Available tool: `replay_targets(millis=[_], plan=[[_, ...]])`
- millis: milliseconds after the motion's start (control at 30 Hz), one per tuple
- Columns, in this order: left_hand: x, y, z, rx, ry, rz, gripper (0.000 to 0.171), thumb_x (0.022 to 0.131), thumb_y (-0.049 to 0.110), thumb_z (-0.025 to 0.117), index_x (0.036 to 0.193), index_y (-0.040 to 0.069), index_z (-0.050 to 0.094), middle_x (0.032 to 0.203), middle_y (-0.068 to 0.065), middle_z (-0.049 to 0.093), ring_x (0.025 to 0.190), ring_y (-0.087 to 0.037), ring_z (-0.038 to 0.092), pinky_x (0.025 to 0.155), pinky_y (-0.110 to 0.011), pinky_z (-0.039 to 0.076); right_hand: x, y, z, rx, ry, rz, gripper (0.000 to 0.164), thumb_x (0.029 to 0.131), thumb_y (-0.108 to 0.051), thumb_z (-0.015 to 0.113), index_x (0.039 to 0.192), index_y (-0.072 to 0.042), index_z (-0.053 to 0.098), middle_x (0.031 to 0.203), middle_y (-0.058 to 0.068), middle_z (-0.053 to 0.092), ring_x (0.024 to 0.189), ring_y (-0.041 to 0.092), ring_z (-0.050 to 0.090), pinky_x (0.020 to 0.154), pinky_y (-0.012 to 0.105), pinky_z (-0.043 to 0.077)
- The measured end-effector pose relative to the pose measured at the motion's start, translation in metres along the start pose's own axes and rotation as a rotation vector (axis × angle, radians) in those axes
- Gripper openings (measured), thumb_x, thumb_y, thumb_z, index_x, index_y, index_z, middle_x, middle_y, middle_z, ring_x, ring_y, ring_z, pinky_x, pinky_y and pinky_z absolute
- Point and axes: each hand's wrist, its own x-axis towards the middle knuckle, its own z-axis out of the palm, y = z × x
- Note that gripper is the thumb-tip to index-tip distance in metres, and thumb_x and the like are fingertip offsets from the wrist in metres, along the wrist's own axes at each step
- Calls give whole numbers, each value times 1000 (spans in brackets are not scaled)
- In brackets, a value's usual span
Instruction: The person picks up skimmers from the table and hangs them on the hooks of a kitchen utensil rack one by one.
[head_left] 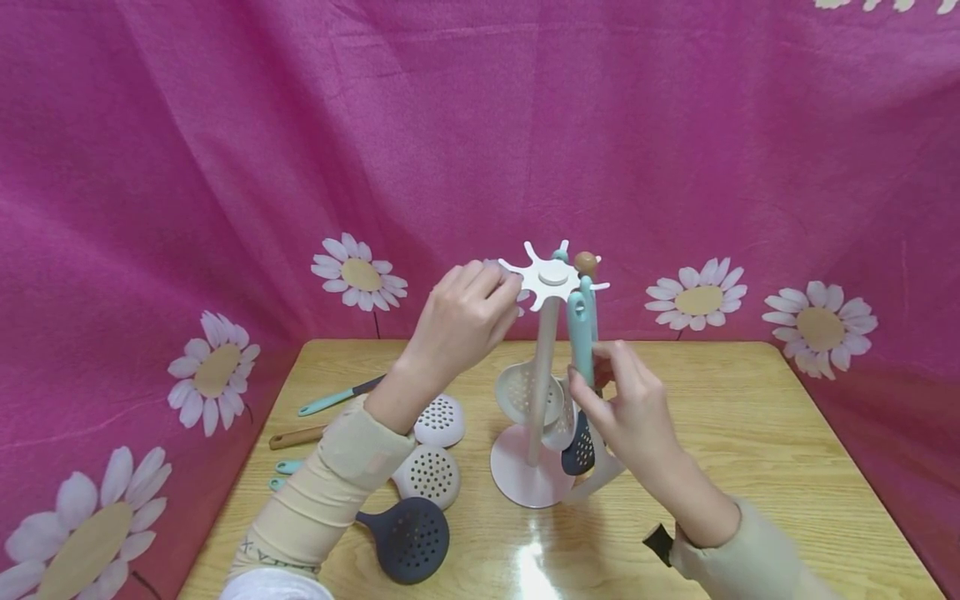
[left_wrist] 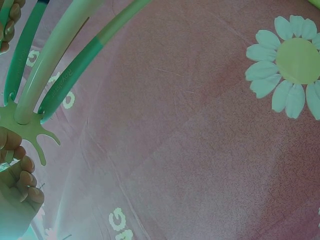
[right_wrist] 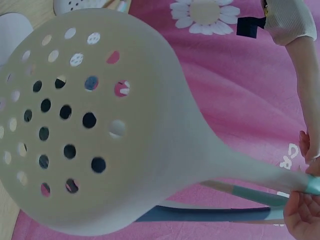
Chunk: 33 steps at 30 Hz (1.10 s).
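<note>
A: What is the function of the left hand (head_left: 471,308)?

B: Its fingers are curled and pinch one prong of the rack (head_left: 546,350). This probably steadies the top plate, since a slim post carries it and several utensils hang on the right side.

A: State the condition of the right hand (head_left: 633,404).

B: Partly closed. Thumb and fingertips pinch the teal handle of the pale skimmer (right_wrist: 150,165), which is near upright at the rack's right side, perforated bowl downward. Gripping below the handle's end leaves its hole exposed near the prongs. Whether a prong engages that hole cannot be told.

A: And the black skimmer (head_left: 412,546)?

B: It lies on the counter (head_left: 750,442), left of the rack's base, beside two lighter perforated heads. Side-by-side spacing presumably keeps each utensil easy to pick up separately.
</note>
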Motion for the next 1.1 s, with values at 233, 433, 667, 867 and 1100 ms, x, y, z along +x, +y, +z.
replay_targets(millis=[233, 433, 667, 867, 1100], plan=[[0, 0, 0, 0, -7, 1, 5, 79, 6, 59, 84, 5, 59, 73, -4, 51, 63, -19, 46, 55, -27, 37, 1, -1, 6, -4, 9, 16, 26, 68, 5, 68, 89, 2, 54, 73, 7, 56, 57, 12, 54, 49, 17, 44], [-1, 0, 0, 2, -19, -1, 5, 79, 6, 59, 84, 5, 59, 73, -5, 52, 64, -19, 47, 56, -27, 38, 0, -2, 12, -21, 17, 40, 25, 70, 2, 69, 88, 1, 53, 70, 6, 55, 56, 12, 54, 48, 19, 43], [0, 0, 0, 1, -5, 1, 5, 78, 5, 58, 83, 5, 59, 73, -4, 52, 63, -19, 47, 55, -26, 37, 0, -2, 17, -15, 25, 86, 25, 71, 2, 70, 88, 1, 51, 70, 7, 55, 57, 13, 55, 49, 21, 43], [-1, 0, 1, -3, 0, 3, 5, 79, 5, 57, 83, 4, 59, 73, -4, 52, 63, -19, 46, 55, -26, 37, -1, -3, 20, -13, 33, 114, 27, 71, 2, 71, 90, 1, 52, 72, 8, 56, 58, 13, 56, 50, 24, 45], [-1, -1, 2, -8, 0, 0, 6, 79, 4, 55, 83, 4, 59, 72, -4, 51, 63, -18, 46, 55, -26, 36, -1, -5, 23, -26, 56, 126, 28, 71, 1, 71, 91, 2, 52, 71, 9, 58, 57, 15, 58, 49, 27, 47]])
